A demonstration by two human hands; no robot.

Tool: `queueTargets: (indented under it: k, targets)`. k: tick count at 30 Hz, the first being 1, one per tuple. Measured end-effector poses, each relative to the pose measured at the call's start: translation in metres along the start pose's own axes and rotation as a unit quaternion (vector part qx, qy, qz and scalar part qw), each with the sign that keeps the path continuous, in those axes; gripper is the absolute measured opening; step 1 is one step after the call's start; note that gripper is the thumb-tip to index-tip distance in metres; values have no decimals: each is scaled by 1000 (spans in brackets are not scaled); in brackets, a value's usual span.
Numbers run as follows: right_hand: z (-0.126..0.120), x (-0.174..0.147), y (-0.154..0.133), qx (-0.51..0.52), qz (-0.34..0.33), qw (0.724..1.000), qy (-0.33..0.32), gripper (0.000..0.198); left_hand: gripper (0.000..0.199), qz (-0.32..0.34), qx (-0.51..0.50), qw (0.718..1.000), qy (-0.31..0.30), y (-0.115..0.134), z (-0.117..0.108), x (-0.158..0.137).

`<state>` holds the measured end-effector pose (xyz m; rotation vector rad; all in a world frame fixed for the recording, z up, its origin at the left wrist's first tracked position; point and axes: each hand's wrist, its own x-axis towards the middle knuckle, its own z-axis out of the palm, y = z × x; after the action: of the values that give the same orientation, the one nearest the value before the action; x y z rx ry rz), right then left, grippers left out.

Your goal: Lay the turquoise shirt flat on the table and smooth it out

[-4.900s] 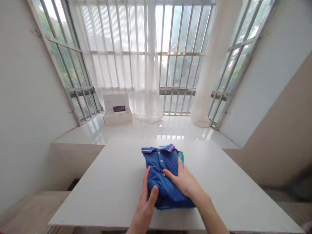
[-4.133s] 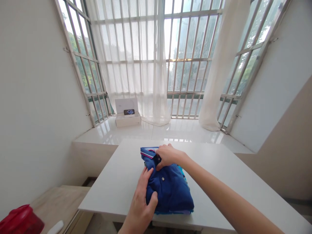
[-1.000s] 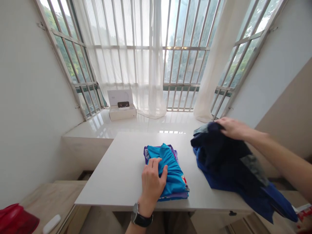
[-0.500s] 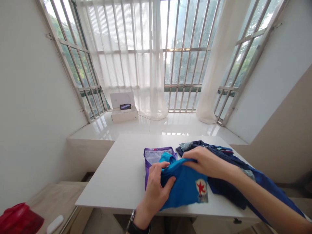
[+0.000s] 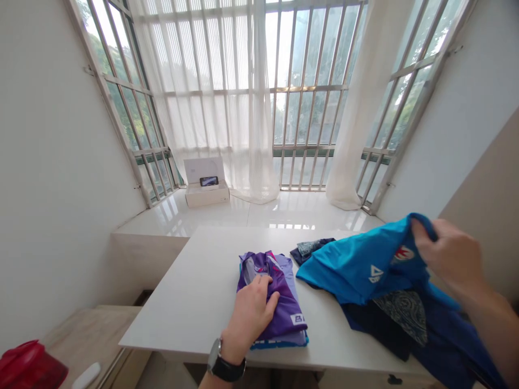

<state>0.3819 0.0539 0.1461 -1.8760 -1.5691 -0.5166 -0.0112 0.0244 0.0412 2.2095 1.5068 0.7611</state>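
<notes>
My left hand (image 5: 255,305) lies on a folded purple jersey (image 5: 284,308), palm down with thumb and fingers apart. Under that jersey, lilac and blue cloth edges show, so several folded garments seem stacked there. Off to the right, my right hand (image 5: 450,254) pinches the collar end of a bright blue shirt (image 5: 357,265) and holds it up. The shirt hangs leftward, showing a white logo and a red and white print. Beneath it lies a loose heap of dark navy clothes (image 5: 381,335) with patterned patches, partly covered by the shirt.
The white table (image 5: 178,302) stands against a tiled window ledge (image 5: 259,216). On the ledge are an open white box (image 5: 206,195) and a phone (image 5: 209,181) leaning in it. A red object (image 5: 32,364) and a white item (image 5: 86,375) are at lower left.
My right hand has carried the blue shirt off the stack to the right, over the navy clothes. My left hand has let go of it and now rests on the purple jersey.
</notes>
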Motion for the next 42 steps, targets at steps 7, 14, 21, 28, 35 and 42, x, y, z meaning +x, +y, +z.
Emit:
queueTargets:
  k: [7, 14, 21, 28, 35, 42]
  targets:
    - [7, -84, -110, 209, -243, 914, -249, 64, 26, 152, -345, 926, 8, 57, -23, -23]
    - [-29, -56, -127, 283, -278, 896, -199, 29, 33, 185, -310, 928, 95, 55, -24, -15]
    - [-63, -8, -48, 75, -19, 972, 221, 48, 37, 55, 11, 997, 51, -21, 10, 22]
    - [16, -37, -18, -53, -85, 987, -129, 45, 13, 47, 69, 996, 45, -14, 14, 15]
    - [18, -93, -160, 292, -291, 854, -318, 64, 14, 189, -68, 968, 151, 22, -10, 2]
    - [4, -53, -166, 182, -316, 909, -202, 20, 15, 188, -50, 951, 242, 24, -24, -10]
